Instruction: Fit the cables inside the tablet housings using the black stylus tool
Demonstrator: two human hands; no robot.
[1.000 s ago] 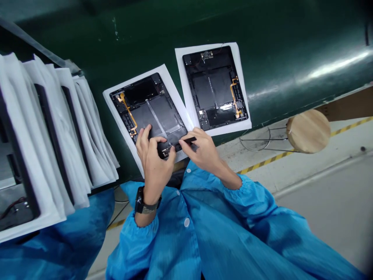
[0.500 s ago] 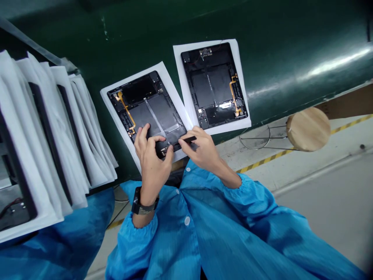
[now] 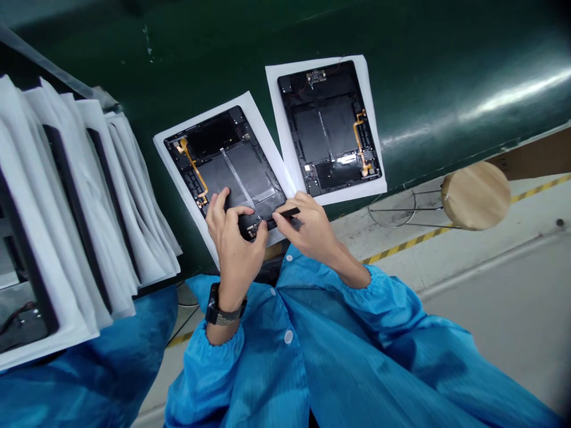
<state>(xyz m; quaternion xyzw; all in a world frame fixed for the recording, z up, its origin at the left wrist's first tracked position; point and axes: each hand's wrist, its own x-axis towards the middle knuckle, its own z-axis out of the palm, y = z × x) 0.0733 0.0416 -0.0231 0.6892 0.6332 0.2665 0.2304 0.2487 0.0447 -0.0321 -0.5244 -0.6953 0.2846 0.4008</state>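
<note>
An opened tablet (image 3: 218,166), its inside facing up, lies tilted on a white foam sheet (image 3: 256,110). Across its lower part my left hand (image 3: 236,238) rests with fingers spread, thumb near a small circuit board (image 3: 256,229) at the bottom edge. My right hand (image 3: 310,229) pinches a thin black stick-like tool (image 3: 291,212), its tip at the tablet's lower right corner. What the tip touches is too small to tell. Another opened tablet (image 3: 328,131) lies to the right on its own white sheet (image 3: 376,166), with an orange flex cable (image 3: 357,134) along its right side.
At the left stands a row of tablets in white foam sleeves (image 3: 116,208). The green bench top (image 3: 200,59) stretches to the right. Beyond its near edge is a round wooden stool (image 3: 476,195). Part of another person's blue garment (image 3: 111,362) shows at lower left.
The left hand's thumb and wrist have shifted very slightly to the right. The right hand and its tool stay almost in place; the view has moved a little.
</note>
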